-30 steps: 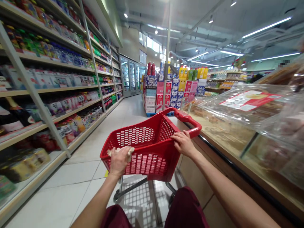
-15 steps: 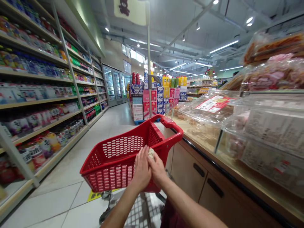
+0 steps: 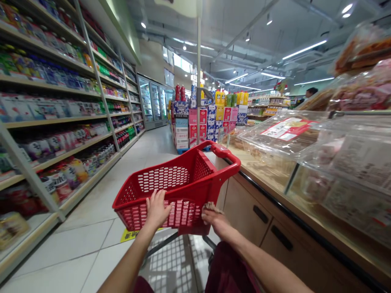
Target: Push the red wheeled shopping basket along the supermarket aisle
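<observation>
Moved away from the spread, seemingly steadying left hand (image 3: 156,211), a crumpled beige cloth (image 3: 213,206) is clutched by the right hand (image 3: 217,222) against the red perforated-plastic shopping cart (image 3: 209,188).

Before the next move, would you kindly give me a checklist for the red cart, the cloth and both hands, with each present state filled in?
1. Cloth in the right hand: ok, gripped at the near side of the red cart.
2. Left hand at the cart: ok, open over its near side.
3. Handle held: not ok, neither hand is on it.
4. Basket floor free of goods: cannot tell, hidden from this view.
5. Gap between cart and counter: cannot tell from this angle.
</observation>
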`<state>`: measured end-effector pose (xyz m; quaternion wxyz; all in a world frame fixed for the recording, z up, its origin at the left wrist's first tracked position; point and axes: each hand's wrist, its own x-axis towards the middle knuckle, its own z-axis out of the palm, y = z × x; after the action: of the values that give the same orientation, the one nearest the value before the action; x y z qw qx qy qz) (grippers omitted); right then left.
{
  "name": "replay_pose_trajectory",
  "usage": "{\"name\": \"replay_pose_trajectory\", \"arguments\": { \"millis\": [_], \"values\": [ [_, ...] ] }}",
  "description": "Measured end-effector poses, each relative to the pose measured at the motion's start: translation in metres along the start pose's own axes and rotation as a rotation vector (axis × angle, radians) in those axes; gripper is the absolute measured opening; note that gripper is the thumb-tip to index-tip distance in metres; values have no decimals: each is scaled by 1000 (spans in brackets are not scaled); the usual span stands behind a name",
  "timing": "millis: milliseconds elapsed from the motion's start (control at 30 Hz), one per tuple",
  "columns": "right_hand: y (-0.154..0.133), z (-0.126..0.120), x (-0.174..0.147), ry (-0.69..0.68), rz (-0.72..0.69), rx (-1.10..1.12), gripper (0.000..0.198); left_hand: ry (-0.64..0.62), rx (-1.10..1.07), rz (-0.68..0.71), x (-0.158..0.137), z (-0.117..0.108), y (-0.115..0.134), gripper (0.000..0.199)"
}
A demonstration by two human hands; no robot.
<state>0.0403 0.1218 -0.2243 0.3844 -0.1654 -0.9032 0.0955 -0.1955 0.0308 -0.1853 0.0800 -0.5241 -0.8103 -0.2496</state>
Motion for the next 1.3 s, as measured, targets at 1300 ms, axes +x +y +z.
{"name": "replay_pose_trajectory", "arguments": {
  "millis": [1300],
  "values": [
    [-64,-19,37,404,439,423,16,-477,-1496,-425,-47,-1,103,34]
  ]
}}
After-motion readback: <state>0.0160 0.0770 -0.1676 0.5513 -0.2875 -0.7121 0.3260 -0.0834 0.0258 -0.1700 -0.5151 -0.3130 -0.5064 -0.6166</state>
